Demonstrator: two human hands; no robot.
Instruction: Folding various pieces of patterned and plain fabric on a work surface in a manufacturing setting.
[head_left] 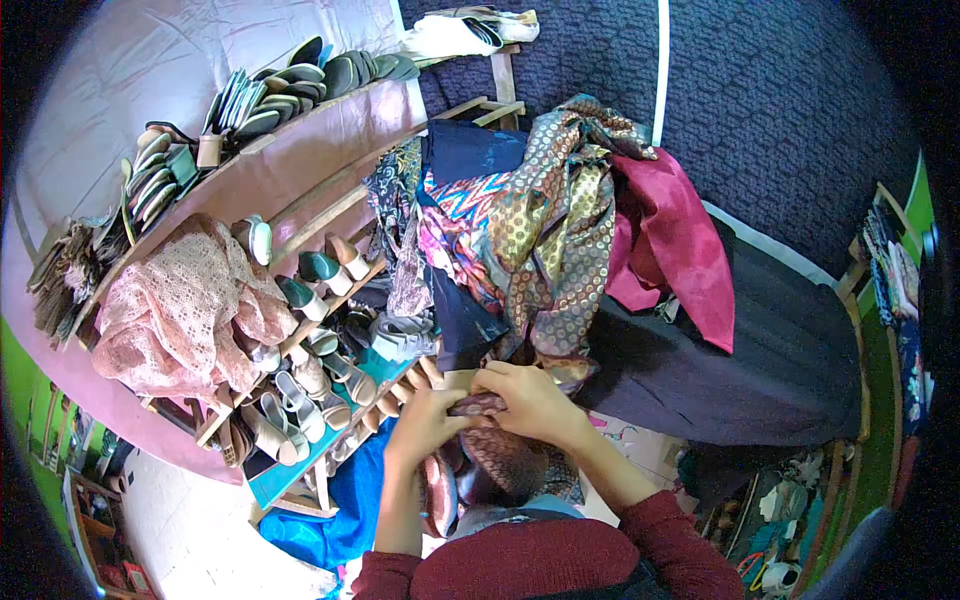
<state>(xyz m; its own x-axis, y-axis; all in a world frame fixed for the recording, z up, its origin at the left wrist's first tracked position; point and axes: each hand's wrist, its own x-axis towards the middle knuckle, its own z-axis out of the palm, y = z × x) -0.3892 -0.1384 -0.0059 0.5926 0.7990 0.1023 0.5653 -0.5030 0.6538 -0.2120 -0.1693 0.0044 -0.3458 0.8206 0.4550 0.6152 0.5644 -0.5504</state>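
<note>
Both of my hands work close together on a brown patterned cloth [510, 465] in front of my body. My left hand [428, 425] is closed on its gathered edge, and my right hand [528, 402] grips the same cloth just to the right. The lower part of this cloth hangs toward my lap. Beyond my hands lies a heap of fabrics, topped by a gold and brown dotted cloth [560, 200]. A magenta cloth [690, 250] is spread on its right side, and dark blue cloth [475, 150] shows at its far left.
On the left, a wooden rack [335, 215] carries several pairs of heeled shoes and sandals. A pink lace cloth [190, 310] is draped over it. Shoe soles [290, 90] are stacked on the upper shelf. Black cloth [740, 360] covers a surface at right; blue fabric [330, 535] lies below.
</note>
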